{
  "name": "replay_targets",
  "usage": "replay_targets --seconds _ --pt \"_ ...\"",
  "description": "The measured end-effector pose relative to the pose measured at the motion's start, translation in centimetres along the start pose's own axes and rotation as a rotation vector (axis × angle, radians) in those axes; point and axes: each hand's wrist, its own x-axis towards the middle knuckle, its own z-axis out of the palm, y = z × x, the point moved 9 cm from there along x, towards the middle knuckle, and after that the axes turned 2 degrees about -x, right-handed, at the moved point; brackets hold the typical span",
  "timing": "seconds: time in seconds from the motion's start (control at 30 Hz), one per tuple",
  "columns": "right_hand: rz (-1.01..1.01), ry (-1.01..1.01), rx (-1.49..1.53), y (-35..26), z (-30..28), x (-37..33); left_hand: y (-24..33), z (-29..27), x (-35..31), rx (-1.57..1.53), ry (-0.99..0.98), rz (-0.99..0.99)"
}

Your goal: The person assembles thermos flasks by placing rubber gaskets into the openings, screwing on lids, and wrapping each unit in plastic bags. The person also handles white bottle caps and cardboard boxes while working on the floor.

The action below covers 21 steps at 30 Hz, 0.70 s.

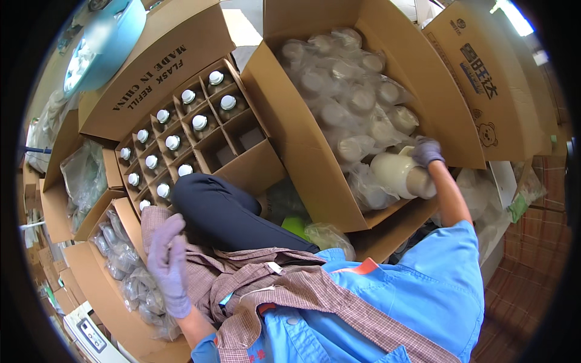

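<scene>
My right hand, in a pale purple glove, is closed at the handle of a cream vacuum jug. The jug lies tilted over the near right corner of a large open cardboard box, its wider, brownish end towards me. Inside that box, clear plastic bags wrap several more pale, round-ended items. My left hand, gloved alike, is raised with fingers stretched out and nothing in it. It is beside my knee, near a carton of bagged clear pieces.
A divided carton at the left holds several white-capped bottles in its compartments. My bent leg crosses in front of it. Farther left stand a light-blue tub and another carton with plastic bags. A bright green object lies low between the boxes.
</scene>
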Motion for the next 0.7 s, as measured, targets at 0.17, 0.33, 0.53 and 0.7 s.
replay_targets --seconds 0.17,0.33,0.53,0.7 --pt "0.045 0.421 0.492 7.2 -13.3 -15.6 2.9 8.2 1.4 -0.088 -0.285 0.271" --pt "-0.324 0.387 1.414 -8.4 -18.0 -22.2 1.8 5.2 2.8 -0.462 -0.147 0.328" --pt "-0.997 -0.324 1.157 -36.9 -22.9 -29.5 2.9 -9.4 0.5 -0.49 0.237 0.479" --pt "-1.246 0.302 1.209 -48.2 -33.6 -24.1 -1.0 -9.4 -3.6 0.304 0.39 0.4"
